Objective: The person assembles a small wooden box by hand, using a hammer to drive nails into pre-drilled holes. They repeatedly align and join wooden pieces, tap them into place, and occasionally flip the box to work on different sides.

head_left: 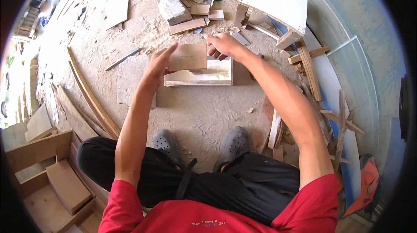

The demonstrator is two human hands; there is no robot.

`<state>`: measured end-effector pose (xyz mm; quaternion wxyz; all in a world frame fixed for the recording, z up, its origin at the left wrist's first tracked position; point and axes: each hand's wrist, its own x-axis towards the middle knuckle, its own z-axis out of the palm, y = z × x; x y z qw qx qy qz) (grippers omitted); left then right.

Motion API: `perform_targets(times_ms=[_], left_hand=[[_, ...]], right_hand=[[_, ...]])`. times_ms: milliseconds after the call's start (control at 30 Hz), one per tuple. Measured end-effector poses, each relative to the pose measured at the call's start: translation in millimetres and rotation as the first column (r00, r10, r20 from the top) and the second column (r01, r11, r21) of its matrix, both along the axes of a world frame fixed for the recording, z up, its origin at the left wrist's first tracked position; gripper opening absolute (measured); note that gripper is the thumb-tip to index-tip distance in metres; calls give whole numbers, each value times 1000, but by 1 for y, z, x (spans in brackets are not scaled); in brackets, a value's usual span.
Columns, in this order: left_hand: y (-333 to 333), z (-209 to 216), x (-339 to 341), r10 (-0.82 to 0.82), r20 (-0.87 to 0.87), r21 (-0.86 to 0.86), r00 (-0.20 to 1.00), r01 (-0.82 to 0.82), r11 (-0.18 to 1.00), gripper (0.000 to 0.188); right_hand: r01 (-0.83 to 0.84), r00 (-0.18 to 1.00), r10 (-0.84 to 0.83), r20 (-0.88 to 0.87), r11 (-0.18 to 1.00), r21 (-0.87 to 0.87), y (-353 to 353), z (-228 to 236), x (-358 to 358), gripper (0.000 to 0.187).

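A small rectangular plywood panel [187, 56] is held at its left edge by my left hand [161, 61], fingers at its far side and thumb low by the near corner. The panel lies over the left part of a shallow wooden box [200, 82], whose pale inside shows at the right. Beyond the box's right end hovers my right hand [225, 46], close to the panel's right edge but apart from it. Its thumb and fingers are loosely bent and spread, with nothing visible between them.
A concrete block [173, 9] and wood offcuts [187, 26] lie beyond the box. To the right stand a white-topped wooden piece [276, 3] and scrap timber [309, 70]. Long boards [89, 89] and an open wooden drawer frame [39, 150] are at left. A flat bar [123, 59] rests nearby.
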<state>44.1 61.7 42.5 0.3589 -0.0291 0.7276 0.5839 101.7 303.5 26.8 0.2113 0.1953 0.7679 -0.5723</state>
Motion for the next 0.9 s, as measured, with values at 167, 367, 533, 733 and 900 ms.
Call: perform_targets(times_ms=[167, 367, 533, 733, 900], left_hand=[[-6, -39, -15, 328, 307, 128, 893, -380, 916, 67], [-43, -135, -28, 39, 422, 145, 906, -110, 983, 49], [10, -158, -19, -291, 439, 272, 850, 183, 945, 45], [-2, -184, -34, -119, 655, 298, 746, -111, 948, 41], [-5, -145, -1, -235, 12, 337, 972, 217, 916, 44]], right_hand=[[-138, 971, 88, 223, 965, 223, -5, -47, 14, 41], [-127, 992, 104, 73, 738, 663, 7, -56, 34, 34], [-86, 978, -53, 200, 776, 625, 49, -72, 74, 42], [-234, 957, 89, 276, 798, 555, 33, -91, 82, 53], [-169, 983, 104, 151, 829, 533, 26, -87, 83, 67]])
